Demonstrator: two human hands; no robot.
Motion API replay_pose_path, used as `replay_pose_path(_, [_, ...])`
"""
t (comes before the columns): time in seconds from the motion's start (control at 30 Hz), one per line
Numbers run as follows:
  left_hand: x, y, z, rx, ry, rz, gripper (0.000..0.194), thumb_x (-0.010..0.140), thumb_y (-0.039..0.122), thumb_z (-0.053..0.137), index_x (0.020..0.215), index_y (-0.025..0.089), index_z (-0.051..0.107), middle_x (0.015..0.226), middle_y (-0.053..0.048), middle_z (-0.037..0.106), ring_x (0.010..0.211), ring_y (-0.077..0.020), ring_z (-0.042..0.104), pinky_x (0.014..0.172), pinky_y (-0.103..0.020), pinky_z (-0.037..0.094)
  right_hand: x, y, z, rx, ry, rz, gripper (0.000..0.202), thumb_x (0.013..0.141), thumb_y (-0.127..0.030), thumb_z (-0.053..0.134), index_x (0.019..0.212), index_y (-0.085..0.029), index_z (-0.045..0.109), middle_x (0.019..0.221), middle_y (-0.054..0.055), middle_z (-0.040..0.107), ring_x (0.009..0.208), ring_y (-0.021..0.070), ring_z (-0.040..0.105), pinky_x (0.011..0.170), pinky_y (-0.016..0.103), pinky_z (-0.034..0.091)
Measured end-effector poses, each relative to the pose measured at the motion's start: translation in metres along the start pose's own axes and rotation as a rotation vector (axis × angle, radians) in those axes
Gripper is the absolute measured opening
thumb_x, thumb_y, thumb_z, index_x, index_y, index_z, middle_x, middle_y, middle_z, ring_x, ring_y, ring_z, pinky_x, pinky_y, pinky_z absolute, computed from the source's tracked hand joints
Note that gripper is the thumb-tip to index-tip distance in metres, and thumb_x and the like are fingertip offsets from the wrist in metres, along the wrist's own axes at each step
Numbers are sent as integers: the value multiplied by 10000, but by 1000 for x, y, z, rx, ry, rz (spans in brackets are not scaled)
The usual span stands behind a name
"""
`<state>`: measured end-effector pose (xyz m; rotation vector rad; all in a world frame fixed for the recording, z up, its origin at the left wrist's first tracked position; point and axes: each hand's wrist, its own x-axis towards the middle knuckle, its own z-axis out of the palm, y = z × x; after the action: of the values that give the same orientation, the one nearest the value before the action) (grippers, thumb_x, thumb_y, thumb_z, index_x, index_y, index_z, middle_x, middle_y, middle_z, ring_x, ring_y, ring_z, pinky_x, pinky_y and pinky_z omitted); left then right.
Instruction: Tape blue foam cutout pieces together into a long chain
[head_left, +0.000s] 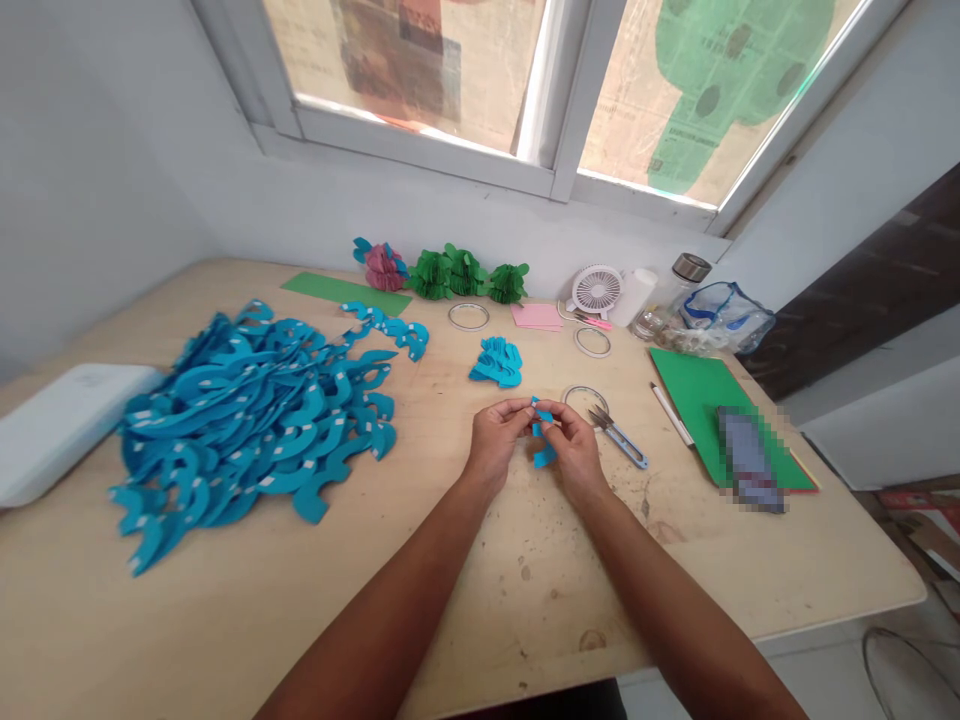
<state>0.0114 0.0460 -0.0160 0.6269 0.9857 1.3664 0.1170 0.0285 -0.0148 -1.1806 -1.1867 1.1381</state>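
Blue paper strip, narrow, seemingly wavy, sits pinched in both hands, left and right, fingertips closed on it, over the near-middle of the table. Should be light, flexible, easy to crease or tear; best held flat by its edges, light pinch. Small blue bunch just far; snips right; big white-marked blue pile left.

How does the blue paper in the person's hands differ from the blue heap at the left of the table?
Size: the held blue paper is small; the blue heap is far larger.
Support: the held blue paper is pinched between the left hand and right hand; the blue heap lies on the table, untouched.
Shared: both are blue.
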Motion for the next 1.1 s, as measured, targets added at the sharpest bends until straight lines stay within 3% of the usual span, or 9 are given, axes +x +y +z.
replay_pose_path(0.8, [-2, 3, 1, 6, 4, 6, 216, 559, 238, 704, 730, 105, 695, 687, -63, 682, 628, -151, 615, 614, -279, 501, 1, 5, -1, -91, 14, -35, 289, 725, -277, 547, 996, -204, 617, 854, 31, 629, 627, 128, 525, 616, 267, 464])
replay_pose_path(1.1, [-5, 2, 3, 148, 113, 134, 111, 602, 191, 627, 668, 120, 681, 652, -43, 681, 601, -128, 598, 582, -224, 473, -6, -1, 2, -528, 30, -373, 307, 751, -146, 458, 1012, -207, 607, 1018, 65, 617, 988, 210, 522, 876, 368, 394])
